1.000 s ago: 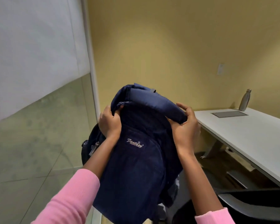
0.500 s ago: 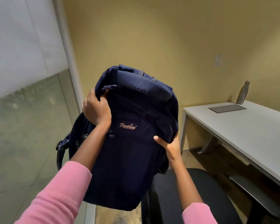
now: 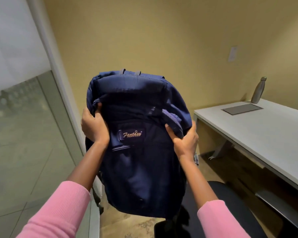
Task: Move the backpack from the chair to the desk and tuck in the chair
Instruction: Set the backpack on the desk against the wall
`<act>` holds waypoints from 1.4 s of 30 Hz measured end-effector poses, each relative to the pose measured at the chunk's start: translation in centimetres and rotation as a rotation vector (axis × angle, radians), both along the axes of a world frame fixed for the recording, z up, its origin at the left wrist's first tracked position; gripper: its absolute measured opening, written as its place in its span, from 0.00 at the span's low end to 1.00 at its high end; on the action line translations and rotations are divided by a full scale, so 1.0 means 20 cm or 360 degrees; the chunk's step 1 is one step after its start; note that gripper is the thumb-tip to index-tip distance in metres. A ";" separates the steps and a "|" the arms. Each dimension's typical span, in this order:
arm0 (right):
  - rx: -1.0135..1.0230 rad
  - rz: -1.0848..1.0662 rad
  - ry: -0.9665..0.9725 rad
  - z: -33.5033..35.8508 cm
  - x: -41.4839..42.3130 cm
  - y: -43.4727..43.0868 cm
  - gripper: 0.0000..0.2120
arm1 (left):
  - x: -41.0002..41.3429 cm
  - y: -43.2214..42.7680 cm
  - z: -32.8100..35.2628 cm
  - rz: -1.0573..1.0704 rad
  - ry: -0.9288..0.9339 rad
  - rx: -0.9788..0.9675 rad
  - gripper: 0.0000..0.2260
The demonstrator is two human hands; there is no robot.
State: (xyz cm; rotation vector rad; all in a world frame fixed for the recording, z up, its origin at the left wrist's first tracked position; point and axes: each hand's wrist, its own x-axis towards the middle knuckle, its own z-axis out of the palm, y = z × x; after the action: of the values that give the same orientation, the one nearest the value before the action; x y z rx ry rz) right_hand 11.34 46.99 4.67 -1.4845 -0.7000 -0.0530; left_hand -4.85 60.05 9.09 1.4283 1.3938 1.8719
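Since half a second ago: right hand (image 3: 185, 141) shifted from lower side up to the zip edge; backpack (image 3: 138, 143) now squarer to camera. Both hands clamped on backpack, left hand (image 3: 94, 127) at upper corner, fingertips buried in fabric. Held aloft above chair (image 3: 230, 212), seat partly hidden. Beyond, desk (image 3: 265, 134) cut off at right; bottle (image 3: 258, 91) at far corner.

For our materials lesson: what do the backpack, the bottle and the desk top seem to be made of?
Navy blue fabric backpack: woven cloth, matte; it creases and folds.
Slim silver bottle: probably brushed metal, with a dull sheen.
White flat desk top: smooth, matte, perhaps laminate.
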 end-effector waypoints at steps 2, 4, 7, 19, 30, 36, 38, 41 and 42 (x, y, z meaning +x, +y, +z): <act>0.0007 -0.0104 -0.0056 0.02 0.04 0.02 0.28 | 0.07 0.09 -0.02 -0.0086 -0.0005 -0.0036 0.15; 0.0032 -0.0225 -0.0086 0.02 0.07 0.06 0.26 | 0.16 0.18 -0.04 -0.0194 -0.0020 -0.0061 0.15; 0.0091 -0.0423 -0.0111 0.06 0.10 0.14 0.27 | 0.29 0.33 -0.04 -0.0396 -0.0022 -0.0064 0.15; 0.0310 -0.0836 -0.0402 0.23 0.21 0.40 0.31 | 0.58 0.65 -0.34 -0.1271 0.0131 0.0179 0.32; 0.0503 -0.0973 -0.0233 0.13 0.42 0.41 0.16 | 0.81 0.69 -0.49 -0.1473 0.0236 -0.0276 0.33; 0.0462 -0.1211 -0.0131 0.01 0.53 0.60 0.15 | 1.03 0.96 -0.51 -0.1547 0.0368 -0.0151 0.10; 0.0455 -0.1298 -0.0127 -0.02 0.57 0.71 0.14 | 1.11 1.08 -0.53 -0.1583 0.0389 -0.0128 0.11; 0.0454 -0.1362 -0.0134 -0.02 0.63 0.88 0.14 | 1.22 1.25 -0.54 -0.1612 0.0398 -0.0146 0.12; 0.0466 -0.1382 -0.0134 -0.02 0.66 0.93 0.14 | 1.26 1.31 -0.53 -0.1631 0.0399 -0.0138 0.12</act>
State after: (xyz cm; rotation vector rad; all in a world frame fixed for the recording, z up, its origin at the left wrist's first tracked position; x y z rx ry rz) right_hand 24.50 65.69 4.30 -1.4050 -0.0596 -0.8475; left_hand 20.33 86.27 -1.42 1.8609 0.5716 0.9790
